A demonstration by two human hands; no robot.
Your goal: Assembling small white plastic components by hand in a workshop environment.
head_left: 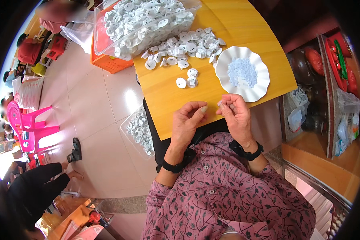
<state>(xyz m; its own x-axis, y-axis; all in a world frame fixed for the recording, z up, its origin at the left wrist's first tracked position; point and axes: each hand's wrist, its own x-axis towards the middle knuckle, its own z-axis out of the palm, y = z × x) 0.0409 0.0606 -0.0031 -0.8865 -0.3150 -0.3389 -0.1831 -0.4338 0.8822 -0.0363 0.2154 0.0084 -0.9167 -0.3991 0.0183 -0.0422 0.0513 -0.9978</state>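
Both hands are raised over the near edge of the yellow table (164,108). My left hand (188,122) has thumb and fingers curled together in a pinch; whatever it may hold is hidden. My right hand (237,116) pinches a tiny pale piece (219,103) between thumb and fingertips, too small to name. Just beyond the right hand is a white scalloped plate (261,86) with a heap of small pale-blue flakes (243,73). Three white round plastic parts (181,83) lie together ahead of my left hand. More such parts (191,47) are spread farther back.
A clear bin (148,34) heaped with white parts rests over an orange crate (108,62). Another clear tray of parts (139,130) is on the floor. At right stands a shelf (328,100) with bags. A pink chair (28,124) and other people are at left.
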